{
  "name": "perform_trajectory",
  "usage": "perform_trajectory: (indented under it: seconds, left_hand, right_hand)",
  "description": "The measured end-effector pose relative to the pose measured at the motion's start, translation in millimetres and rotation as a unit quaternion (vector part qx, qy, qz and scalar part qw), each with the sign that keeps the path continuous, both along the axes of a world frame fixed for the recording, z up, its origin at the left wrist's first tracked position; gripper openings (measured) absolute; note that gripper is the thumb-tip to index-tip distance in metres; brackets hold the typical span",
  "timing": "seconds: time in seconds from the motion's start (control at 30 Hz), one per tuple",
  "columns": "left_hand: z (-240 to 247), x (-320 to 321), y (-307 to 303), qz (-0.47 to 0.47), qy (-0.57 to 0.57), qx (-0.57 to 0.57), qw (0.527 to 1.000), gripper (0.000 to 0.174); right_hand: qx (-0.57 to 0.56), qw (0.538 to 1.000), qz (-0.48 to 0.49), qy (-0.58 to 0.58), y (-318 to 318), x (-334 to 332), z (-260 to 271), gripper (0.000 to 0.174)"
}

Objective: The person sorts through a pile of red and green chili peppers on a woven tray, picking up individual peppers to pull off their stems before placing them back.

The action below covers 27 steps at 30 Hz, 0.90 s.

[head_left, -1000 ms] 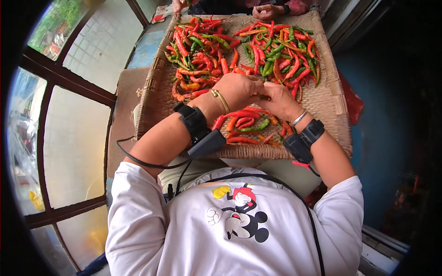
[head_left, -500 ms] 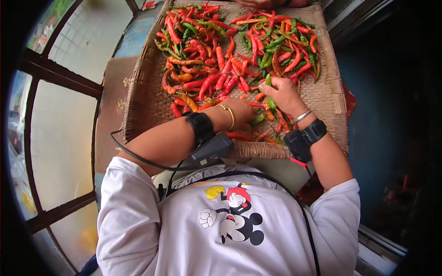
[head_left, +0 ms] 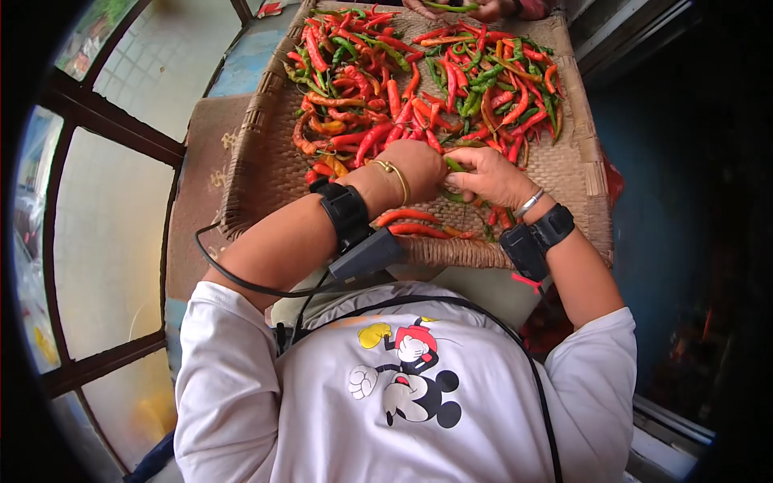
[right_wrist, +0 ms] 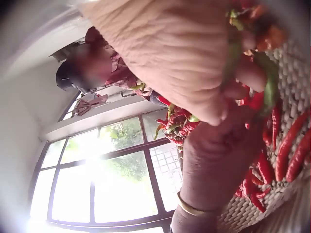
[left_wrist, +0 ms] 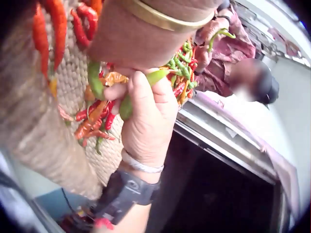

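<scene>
Head view: green pepper (head_left: 453, 164) is btwn the two hands, R hand (head_left: 495, 179) nearer & pinching it, thumb across the top, green showing on both sides of the thumb (looks like one pepper). Long axis seems to run roughly away-from/toward the body, so crosswise to the line from hand to hand. L hand (head_left: 415, 167) is right up against R fingertips, knuckles up; its fingers are hidden, so can't tell if they hold anything. L wrist view: 2nd green pepper (left_wrist: 95, 81) just beside L hand, held or not unclear.

Surface: woven tray (head_left: 594, 173) under both hands. Bigger pepper heaps beyond them: L heap (head_left: 346, 84) ahead of L hand, mostly red; R heap (head_left: 499, 84) ahead of R hand, red/green mix. A few red peppers (head_left: 408, 216) lie btwn L hand & the tray's near edge.

Room: framed windows (head_left: 121, 217) off past L forearm; dark blue area past R forearm, detail n/a. Another person (left_wrist: 240, 41) sits or stands (can't tell) across the tray from the hands, w/ a slim green pepper (left_wrist: 221, 38) in hand.
</scene>
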State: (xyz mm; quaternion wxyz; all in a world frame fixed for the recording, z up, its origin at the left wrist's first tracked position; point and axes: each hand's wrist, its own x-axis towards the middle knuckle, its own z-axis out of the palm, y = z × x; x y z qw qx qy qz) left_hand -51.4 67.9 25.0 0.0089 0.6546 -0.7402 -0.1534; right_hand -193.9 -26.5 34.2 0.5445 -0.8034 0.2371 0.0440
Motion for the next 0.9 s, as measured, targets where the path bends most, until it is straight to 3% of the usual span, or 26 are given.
perform_trajectory:
  seconds: [0.07, 0.17, 0.23, 0.33, 0.4, 0.47, 0.5, 0.53, 0.6, 0.63, 0.67, 0.73, 0.83, 0.87, 0.9]
  left_hand:
    - [-0.8, 4.5, -0.3, -0.006, 0.015, -0.058, 0.998, 0.013]
    - [14.0, 6.0, -1.7, -0.010, 0.029, -0.090, 0.995, 0.013]
    - [16.8, 7.5, -5.4, -0.018, 0.043, -0.101, 0.994, 0.012]
    - [17.7, 9.1, -13.2, -0.036, 0.088, -0.112, 0.989, 0.011]
    - [15.8, 13.3, -20.1, -0.042, 0.113, -0.121, 0.985, 0.011]
    - [8.9, 15.9, -26.6, 0.053, 0.314, -0.186, 0.929, 0.012]
    - [8.1, 19.8, -27.8, 0.103, 0.352, -0.136, 0.920, 0.026]
    - [0.4, 19.7, -29.5, 0.102, 0.356, -0.140, 0.918, 0.026]
    - [-17.4, 19.2, -31.3, 0.187, 0.592, -0.118, 0.775, 0.042]
    - [-23.5, 17.9, -32.4, 0.155, 0.651, -0.076, 0.740, 0.049]
    - [-29.9, 13.5, -34.8, 0.075, 0.755, -0.061, 0.649, 0.045]
    - [-32.3, 15.4, -26.7, 0.135, 0.672, -0.038, 0.727, 0.039]
    - [-29.7, 25.5, -21.0, 0.178, 0.708, 0.065, 0.680, 0.033]
    - [-32.0, 27.4, -20.8, 0.183, 0.708, 0.067, 0.679, 0.033]
    - [-33.8, 28.8, -20.5, 0.186, 0.672, 0.050, 0.715, 0.031]
  right_hand:
    - [0.035, 0.999, -0.008, -0.009, 0.8, 0.9, -4.7, 0.020]
    - [-0.052, 0.995, 0.013, -0.085, 1.6, 2.3, -6.6, 0.018]
    - [0.045, 0.998, -0.033, 0.001, 2.2, 2.7, 1.1, 0.013]
    - [0.118, 0.991, -0.045, 0.036, -6.4, -0.5, 0.6, 0.012]
    - [0.109, 0.993, -0.045, 0.027, -10.6, -0.7, 4.6, 0.010]
    - [0.091, 0.987, -0.130, -0.018, -20.5, 0.8, 3.3, 0.008]
    - [0.140, 0.976, -0.157, -0.055, -25.5, 4.1, 5.7, 0.008]
    - [0.135, 0.977, -0.156, -0.052, -26.9, 8.7, 10.2, 0.008]
    - [0.249, 0.924, -0.255, -0.138, -28.7, 23.5, 16.2, 0.010]
    - [0.268, 0.919, -0.244, -0.153, -33.6, 29.2, 9.4, 0.014]
    - [0.272, 0.921, -0.240, -0.146, -32.2, 35.7, 6.4, 0.014]
    - [0.295, 0.894, -0.292, -0.169, -24.7, 46.5, -1.8, 0.015]
    - [0.327, 0.885, -0.292, -0.158, -22.9, 45.5, -9.2, 0.015]
    - [0.340, 0.879, -0.294, -0.157, -24.4, 44.3, -11.0, 0.015]
    - [0.350, 0.877, -0.295, -0.145, -27.9, 41.9, -12.3, 0.015]
